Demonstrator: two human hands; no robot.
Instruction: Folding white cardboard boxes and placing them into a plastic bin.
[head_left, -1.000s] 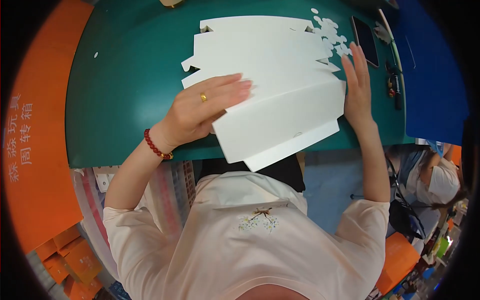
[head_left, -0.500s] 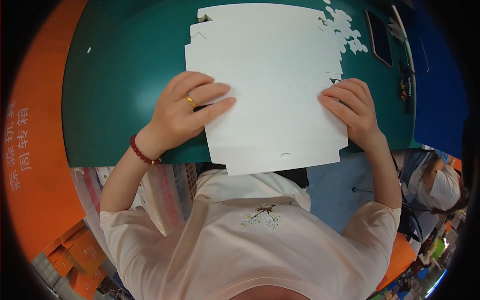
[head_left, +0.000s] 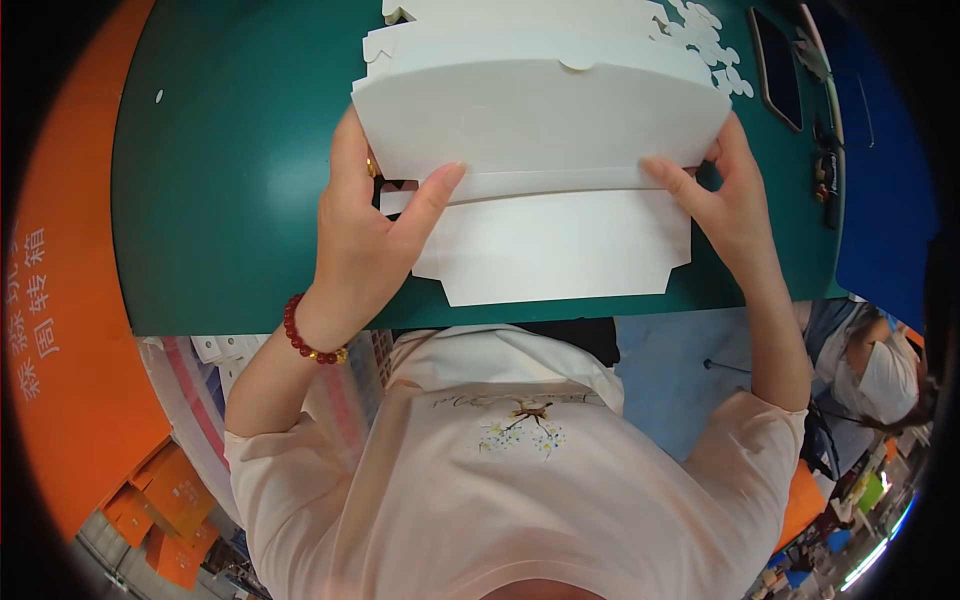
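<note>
A white die-cut cardboard sheet [head_left: 540, 115] is bent up along a crease, its raised panel leaning toward the far side. My left hand [head_left: 365, 225] grips its left end, thumb on the near face and the other fingers mostly hidden behind. At the opposite end my right hand [head_left: 722, 200] holds it the same way. Beneath and nearer to me lies a flat white cardboard panel [head_left: 560, 250] with notched corners; I cannot tell whether it belongs to the same sheet. More white card with notched edges [head_left: 520, 25] shows beyond the raised panel.
A green table [head_left: 220, 180] carries the work. Small white paper scraps [head_left: 705, 40] lie at the far right, near a dark phone [head_left: 775, 68] and a small black item [head_left: 825, 175]. An orange box [head_left: 60, 300] stands left, a blue panel [head_left: 890, 160] right. Another person [head_left: 875, 370] sits at right.
The near part of the sheet was flat and is now folded upward and away from me. Both hands have moved from lying on top to gripping its ends.
</note>
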